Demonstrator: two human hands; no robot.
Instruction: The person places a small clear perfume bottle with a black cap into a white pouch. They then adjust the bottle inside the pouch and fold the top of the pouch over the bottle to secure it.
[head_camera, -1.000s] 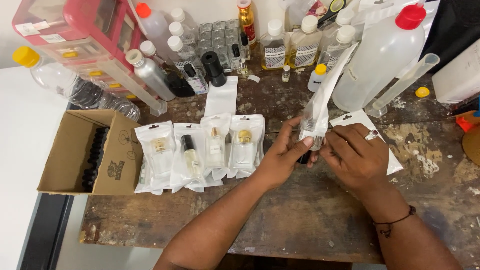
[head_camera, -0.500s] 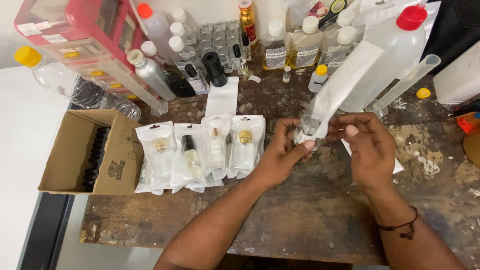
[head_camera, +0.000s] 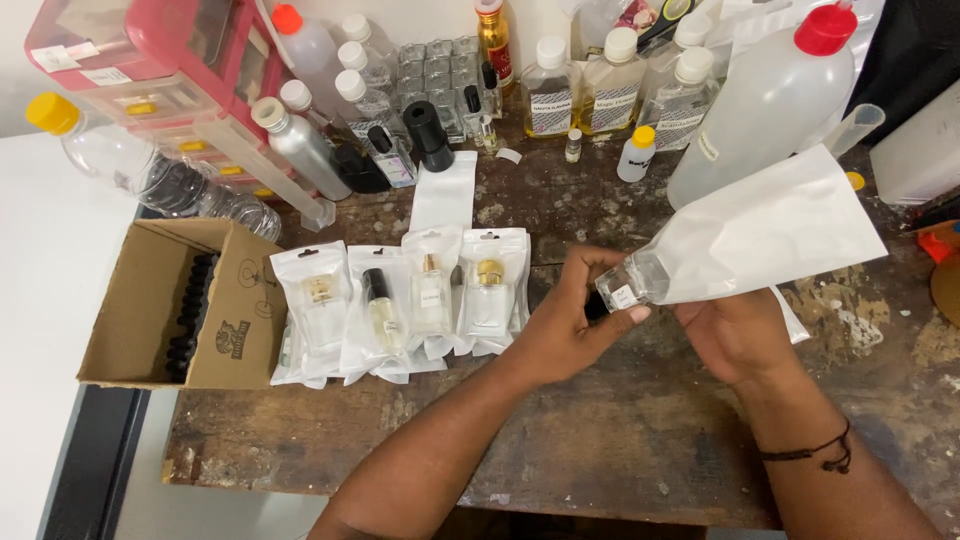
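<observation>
My left hand (head_camera: 568, 325) grips a small clear glass bottle (head_camera: 628, 287) with a dark cap by its cap end. The bottle's body sits at the mouth of a white pouch (head_camera: 770, 230), which my right hand (head_camera: 738, 332) holds from underneath. The pouch slants up to the right above the worn wooden table (head_camera: 620, 440). To the left of my hands, several sealed pouches (head_camera: 400, 300) with small bottles inside lie in a row.
An open cardboard box (head_camera: 170, 300) with dark caps stands at the table's left edge. Many bottles (head_camera: 600, 85) and a large red-capped jug (head_camera: 770, 95) crowd the back. A red drawer unit (head_camera: 150, 60) and a yellow-capped plastic bottle (head_camera: 150, 170) lie back left.
The white pouch has swung from upright to slanting rightward, broadside to the camera. My right hand has slid beneath it, and the small bottle now sits at the pouch's mouth.
</observation>
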